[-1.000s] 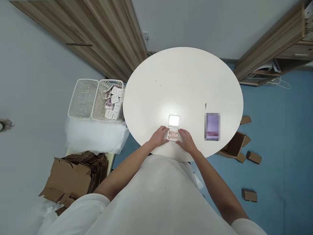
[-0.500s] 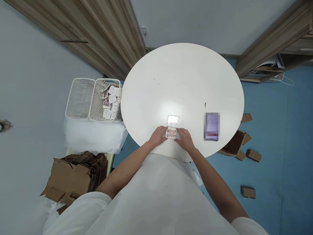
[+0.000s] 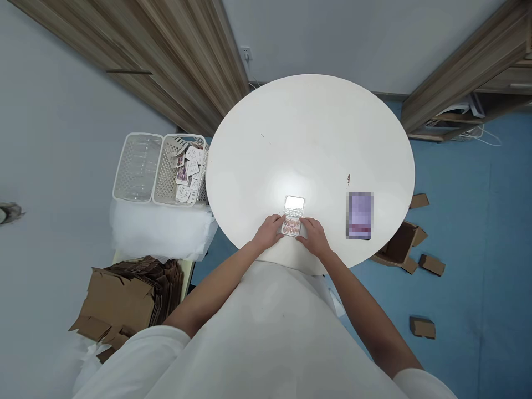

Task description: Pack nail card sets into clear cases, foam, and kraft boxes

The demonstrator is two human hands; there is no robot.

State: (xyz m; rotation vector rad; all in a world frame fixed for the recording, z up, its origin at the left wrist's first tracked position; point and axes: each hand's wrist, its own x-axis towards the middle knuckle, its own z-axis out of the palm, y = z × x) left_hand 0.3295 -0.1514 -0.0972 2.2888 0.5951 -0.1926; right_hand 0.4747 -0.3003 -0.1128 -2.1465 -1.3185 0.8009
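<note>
A small clear case (image 3: 291,226) lies on the white oval table (image 3: 311,127) near its front edge, with its lid raised on the far side. Rows of small pinkish pieces fill its base. My left hand (image 3: 269,231) grips the case's left side, thumb and fingers bent against it. On the opposite side, my right hand (image 3: 314,236) holds the right edge in the same way. A purple, pixelated item (image 3: 359,215) lies on the table to the right of my right hand.
Left of the table stand a white basket (image 3: 166,183) with several printed cards and another basket (image 3: 136,169) with clear items. Flattened cardboard (image 3: 118,299) is stacked at lower left. An open carton (image 3: 394,246) and cardboard pieces lie on the blue floor at right.
</note>
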